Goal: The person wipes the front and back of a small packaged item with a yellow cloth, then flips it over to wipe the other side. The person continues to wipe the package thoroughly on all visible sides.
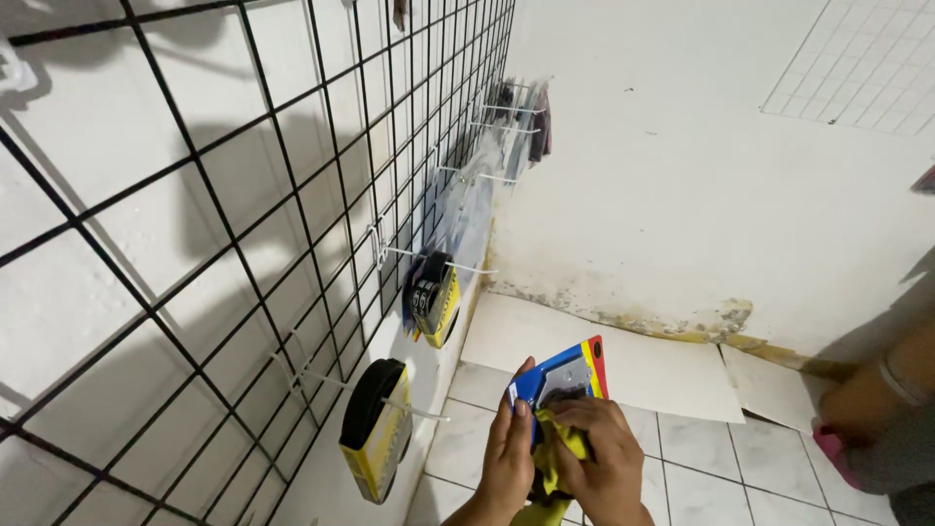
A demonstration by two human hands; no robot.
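Observation:
My left hand (508, 456) holds a flat blister package (565, 375) with a blue card, red and yellow edges and a dark item under clear plastic. My right hand (604, 458) presses a yellow cloth (557, 443) against the lower part of the package front. Both hands are low in the middle of the view, above the tiled floor. The cloth hangs down between my hands.
A black wire grid panel (243, 224) covers the white wall on the left, with white hooks carrying packaged goods (378, 429), (433, 297) and clear bags (516, 122) further off. A white board (623, 365) lies on the floor tiles. Another person's arm and leg (877, 399) show at right.

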